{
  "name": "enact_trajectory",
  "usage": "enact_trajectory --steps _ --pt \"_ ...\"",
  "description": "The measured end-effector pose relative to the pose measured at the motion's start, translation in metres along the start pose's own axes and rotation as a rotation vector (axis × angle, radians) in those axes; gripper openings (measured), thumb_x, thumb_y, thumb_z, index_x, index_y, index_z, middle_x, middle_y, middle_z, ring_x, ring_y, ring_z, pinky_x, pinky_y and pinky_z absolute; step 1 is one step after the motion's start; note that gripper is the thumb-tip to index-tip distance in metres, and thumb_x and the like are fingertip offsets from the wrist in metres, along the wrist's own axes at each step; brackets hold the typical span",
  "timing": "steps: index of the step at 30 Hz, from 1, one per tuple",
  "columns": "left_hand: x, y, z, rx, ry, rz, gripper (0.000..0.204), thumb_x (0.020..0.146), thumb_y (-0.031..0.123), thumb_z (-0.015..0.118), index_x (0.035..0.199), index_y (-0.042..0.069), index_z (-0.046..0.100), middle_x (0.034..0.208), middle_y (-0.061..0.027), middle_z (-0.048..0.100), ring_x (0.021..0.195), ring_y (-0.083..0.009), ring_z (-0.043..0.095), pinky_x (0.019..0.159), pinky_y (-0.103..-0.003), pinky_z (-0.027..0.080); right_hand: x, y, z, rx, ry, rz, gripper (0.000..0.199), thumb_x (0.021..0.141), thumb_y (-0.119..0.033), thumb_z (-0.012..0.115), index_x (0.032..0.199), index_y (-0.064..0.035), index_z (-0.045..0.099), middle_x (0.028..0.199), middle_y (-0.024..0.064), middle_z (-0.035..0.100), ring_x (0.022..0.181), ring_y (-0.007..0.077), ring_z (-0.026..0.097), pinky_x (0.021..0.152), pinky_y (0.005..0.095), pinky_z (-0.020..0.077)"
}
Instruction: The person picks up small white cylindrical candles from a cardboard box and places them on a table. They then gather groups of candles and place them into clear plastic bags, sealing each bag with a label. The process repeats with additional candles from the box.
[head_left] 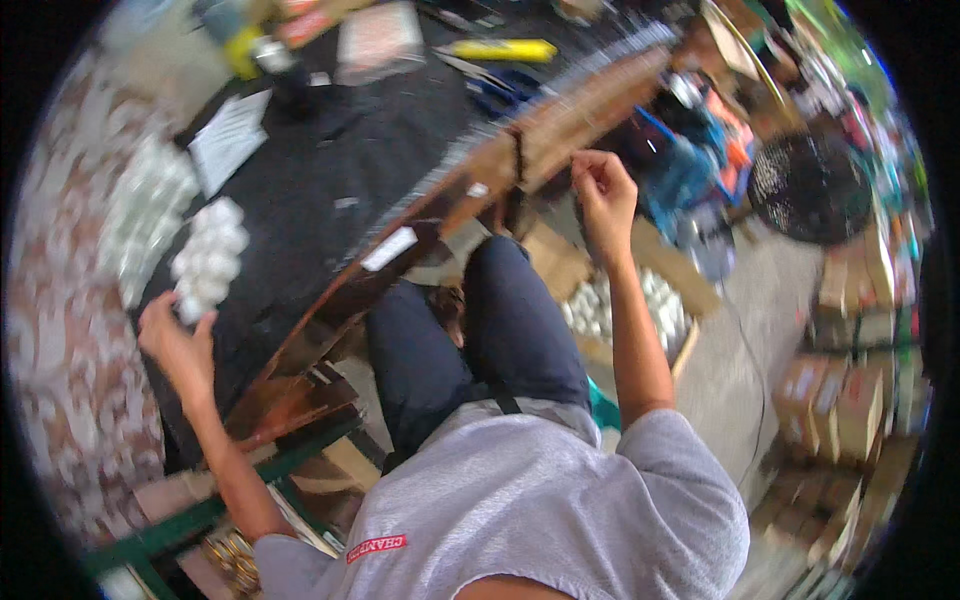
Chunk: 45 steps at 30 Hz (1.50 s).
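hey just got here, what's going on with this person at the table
A person sits at a black-covered table. Their left hand is at the near end of a knobbly white bundle, thumb and fingers on either side of it; blur hides how firm any grip is. The right hand is raised beside the table's wooden edge, fingers curled; whether it holds anything is unclear. Below it stands an open cardboard box with white pieces inside.

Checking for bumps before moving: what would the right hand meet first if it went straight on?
The right hand would likely meet the wooden table edge first, though depth is unclear and it might pass above.
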<state>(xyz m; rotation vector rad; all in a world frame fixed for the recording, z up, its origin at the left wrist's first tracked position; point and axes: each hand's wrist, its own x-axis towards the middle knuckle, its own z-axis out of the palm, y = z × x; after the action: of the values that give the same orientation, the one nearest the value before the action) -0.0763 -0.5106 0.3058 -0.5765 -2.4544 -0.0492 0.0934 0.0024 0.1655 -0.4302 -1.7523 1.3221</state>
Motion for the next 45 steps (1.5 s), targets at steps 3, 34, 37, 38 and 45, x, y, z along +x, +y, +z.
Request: enact_trajectory --steps 3,34,37,38,45 --pt "-0.005 0.106 0.012 -0.635 0.016 -0.387 0.038 0.076 0.008 0.082 0.108 0.002 0.063 0.107 -0.0114 0.067 0.100 -0.0223 0.062 0.080 -0.037 0.052 -0.021 0.074 -0.071 0.043 0.288 0.297 0.012 0.092 -0.006 0.061 0.101 -0.0022 0.068 0.084 0.0014 0.066 0.070 0.0066 0.057 0.057 0.0226 0.0442" --pt "-0.311 0.599 0.562 -0.916 -1.548 -0.280 0.014 0.088 0.013 0.067 0.095 0.001 0.063 0.078 -0.0033 0.066 0.058 -0.0125 0.058 0.053 -0.028 0.049 -0.239 0.514 -0.106 -1.380 -0.888 1.065 0.068 0.092 -0.019 0.062 0.148 -0.0465 0.036 0.166 -0.0029 0.006 0.130 0.0457 0.039 0.087 0.0423 0.0584" --pt "-0.317 0.599 0.570 -1.011 -1.558 -0.369 0.018 0.089 0.013 0.067 0.101 0.001 0.062 0.082 -0.0043 0.067 0.061 -0.0122 0.059 0.053 -0.028 0.049 -0.242 0.516 -0.110 -1.375 -0.875 0.963 0.066 0.093 -0.017 0.060 0.147 -0.0476 0.036 0.166 -0.0015 0.008 0.129 0.0450 0.042 0.089 0.0380 0.0584" --pt "-0.318 0.598 0.571 -1.034 -1.572 -0.412 0.019 0.089 0.014 0.068 0.102 0.001 0.062 0.082 -0.0044 0.067 0.062 -0.0121 0.060 0.053 -0.027 0.048 -0.240 0.517 -0.112 -1.329 -0.885 0.964 0.065 0.093 -0.017 0.059 0.147 -0.0475 0.037 0.166 -0.0011 0.008 0.128 0.0442 0.044 0.090 0.0373 0.0582" --pt "-0.270 0.618 0.527 -0.914 -1.743 -0.487 0.032 0.092 0.031 0.066 0.113 0.007 0.062 0.094 -0.0051 0.069 0.074 -0.0157 0.065 0.062 -0.032 0.050 -0.230 0.519 -0.134 -1.123 -0.647 0.911 0.056 0.086 -0.008 0.062 0.135 -0.0344 0.053 0.151 0.0143 0.036 0.109 0.0394 0.060 0.085 0.0406 0.0581"
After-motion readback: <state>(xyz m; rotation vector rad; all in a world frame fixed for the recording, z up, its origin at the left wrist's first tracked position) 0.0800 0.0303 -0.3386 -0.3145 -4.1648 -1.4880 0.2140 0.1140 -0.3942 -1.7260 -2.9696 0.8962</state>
